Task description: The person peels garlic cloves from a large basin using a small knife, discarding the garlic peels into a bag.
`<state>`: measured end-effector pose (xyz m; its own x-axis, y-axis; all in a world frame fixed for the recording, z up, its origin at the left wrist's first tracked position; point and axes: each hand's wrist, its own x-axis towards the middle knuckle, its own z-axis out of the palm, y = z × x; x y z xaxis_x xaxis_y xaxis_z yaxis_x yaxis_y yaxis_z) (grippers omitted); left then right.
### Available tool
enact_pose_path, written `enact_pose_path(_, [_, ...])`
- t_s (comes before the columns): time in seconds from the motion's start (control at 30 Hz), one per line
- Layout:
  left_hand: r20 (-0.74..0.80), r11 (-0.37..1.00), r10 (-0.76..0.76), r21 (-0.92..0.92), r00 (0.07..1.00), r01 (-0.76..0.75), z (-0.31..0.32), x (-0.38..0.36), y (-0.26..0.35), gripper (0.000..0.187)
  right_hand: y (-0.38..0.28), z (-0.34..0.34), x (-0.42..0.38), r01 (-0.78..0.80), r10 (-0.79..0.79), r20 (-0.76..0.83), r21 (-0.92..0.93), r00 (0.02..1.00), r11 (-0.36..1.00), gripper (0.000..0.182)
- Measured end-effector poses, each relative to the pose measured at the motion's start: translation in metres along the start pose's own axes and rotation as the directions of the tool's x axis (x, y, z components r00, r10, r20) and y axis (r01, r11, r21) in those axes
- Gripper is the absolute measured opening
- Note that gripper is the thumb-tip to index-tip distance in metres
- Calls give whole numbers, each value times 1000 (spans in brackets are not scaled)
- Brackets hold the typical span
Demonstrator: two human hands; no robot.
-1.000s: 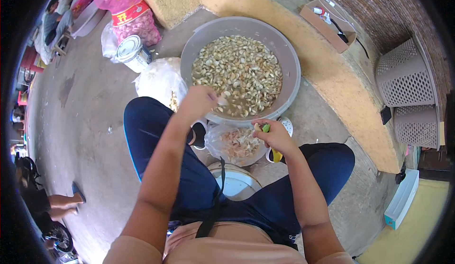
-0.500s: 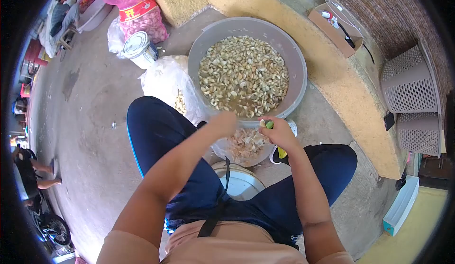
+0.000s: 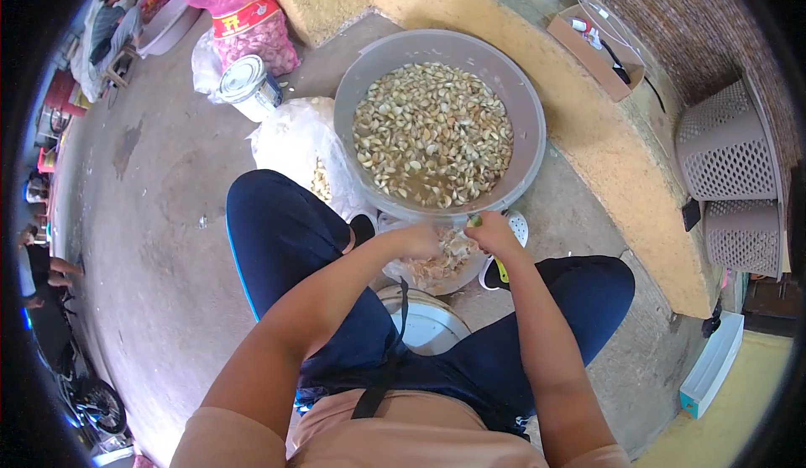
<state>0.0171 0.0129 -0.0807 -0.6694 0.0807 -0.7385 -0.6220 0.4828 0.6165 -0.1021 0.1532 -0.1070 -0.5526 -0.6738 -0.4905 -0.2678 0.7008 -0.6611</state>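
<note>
A wide grey basin (image 3: pixel 532 115) holds many pale garlic cloves (image 3: pixel 432 124) in brownish water. Just below its front rim, my right hand (image 3: pixel 493 235) is closed around a small green-handled tool (image 3: pixel 475 220). My left hand (image 3: pixel 422 240), smeared by motion, is over a clear bag of papery peels (image 3: pixel 449 265); its fingers and anything in them cannot be made out. To the left of the basin lies a white plastic bag (image 3: pixel 290 136) with peeled cloves (image 3: pixel 321 181) showing in it.
A metal can (image 3: pixel 250 86) stands near a pink mesh sack (image 3: pixel 256 44). Below the peels is a white bucket (image 3: pixel 432 325) between my legs. A yellow ledge (image 3: pixel 588 124) curves along the right, with a cardboard box (image 3: pixel 592 52) on it. A person (image 3: pixel 109 27) sits far left.
My left hand has moved down and slightly right, from the basin's front edge to over the peels. My right hand has shifted slightly. At the far left, another person has moved.
</note>
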Motion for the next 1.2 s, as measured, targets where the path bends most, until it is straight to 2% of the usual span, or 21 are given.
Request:
enact_pose_path(0.07, [108,985,-57,-156,993,73,19,3,-5,19,11,9,17,-123,124,72,-14,990,992,27])
enact_pose_path(0.1, [162,967,-78,-229,984,114,27,3,-9,19,7,10,23,-105,109,85,-48,990,993,27])
enact_pose_path(0.17, [272,920,12,-379,962,96,36,-12,-9,19,-12,21,39,-65,79,121,-113,990,991,28])
enact_pose_path(0.2, [320,887,64,-452,945,93,39,-20,-7,20,-24,28,48,64,-45,102,-199,994,978,30])
enact_pose_path(0.23, [339,887,63,-450,939,103,42,-26,-4,20,-37,36,55,187,-167,92,-285,982,940,33])
enact_pose_path(0.3, [379,888,64,-445,923,120,47,-34,1,20,-68,55,67,426,-427,39,-192,904,884,40])
enact_pose_path(0.37, [372,838,129,-537,919,100,51,-30,-3,21,-132,48,55,377,-360,237,-28,902,926,44])
enact_pose_path(0.4, [364,809,162,-581,917,88,52,-26,-6,22,-154,49,50,418,-392,192,-117,900,901,45])
enact_pose_path(0.43, [333,754,180,-651,926,88,50,-25,-10,20,-167,50,47,452,-428,150,-204,891,868,47])
enact_pose_path(0.5, [267,627,207,-774,941,82,42,-21,-18,19,-174,50,40,480,-490,11,-228,871,847,38])
enact_pose_path(0.53, [204,661,211,-750,956,14,38,-19,-19,19,-175,50,38,490,-517,-60,-243,854,837,34])
enact_pose_path(0.6, [78,721,234,-683,969,-119,29,-11,-20,22,-165,36,35,513,-531,-65,-184,845,838,44])
enact_pose_path(0.63, [67,612,282,-781,957,-125,19,-9,-22,23,-160,25,30,523,-537,-67,-154,841,838,50])
enact_pose_path(0.73, [-213,421,211,-861,954,-286,0,-24,-9,24,-153,-20,1,317,-320,-101,-48,942,947,38])
enact_pose_path(0.8, [-274,293,208,-899,939,-327,-14,-31,-3,26,-124,-34,-6,336,-326,-185,28,927,941,40])
enact_pose_path(0.87, [-323,185,223,-912,920,-365,-19,-33,0,29,-95,-50,-13,190,-185,-48,126,981,974,39])
enact_pose_path(0.93, [-361,101,255,-912,897,-396,-21,-34,2,31,-78,-62,-31,92,-112,49,304,993,948,38])
enact_pose_path(0.97, [-359,109,277,-910,891,-400,-21,-33,3,30,-74,-64,-41,36,-82,102,387,991,921,37])
enact_pose_path(1.07, [-364,117,346,-898,865,-425,-19,-32,10,28,-75,-56,-69,107,-97,-46,328,994,939,33])
enact_pose_path(1.13, [-389,100,399,-882,831,-461,-16,-34,19,27,-77,-44,-77,188,-141,-154,353,978,917,32])
enact_pose_path(1.2, [-344,70,380,-915,859,-397,-12,-31,24,24,-78,-37,-79,235,-154,-235,369,960,899,31])
